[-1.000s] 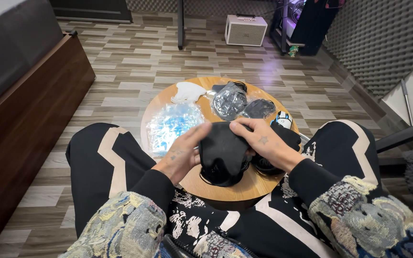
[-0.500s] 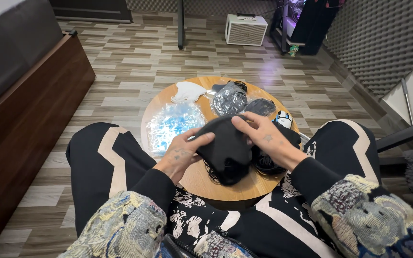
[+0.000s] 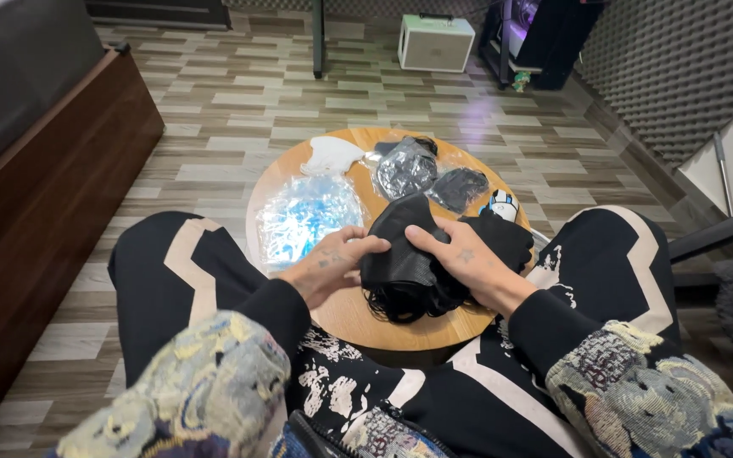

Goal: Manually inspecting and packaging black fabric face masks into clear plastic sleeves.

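You're mid-handling on the black mask point(image 3: 405, 254) — both hands on it, over the near half of the round worktop point(image 3: 358, 318). Your left hand point(image 3: 326, 267) pinches the mask's left edge, thumb on top, fingers tucked under. Your right hand point(image 3: 467, 265) presses down on its right side, fingers laid flat across the fabric, so that grip is closed on the mask too. The mask looks folded or bunched, its ear loops trailing in a dark tangle just below it, toward you.

Relative to the mask: a shiny clear-blue wrapper point(image 3: 309, 216) lies to its left, a white mask point(image 3: 330, 155) beyond that at the worktop's far-left edge. Two bagged dark masks point(image 3: 407, 168) sit beyond it, and another black mask point(image 3: 498, 240) is touching it on the right, partly under your right hand. A small white-and-black object point(image 3: 502, 203) sits just beyond that; too small to tell what.

Judged step: straightening or folding the mask, not yet set down. Next move likely needs both pinches kept on opposite edges — even pull, loops freed from the tangle first.
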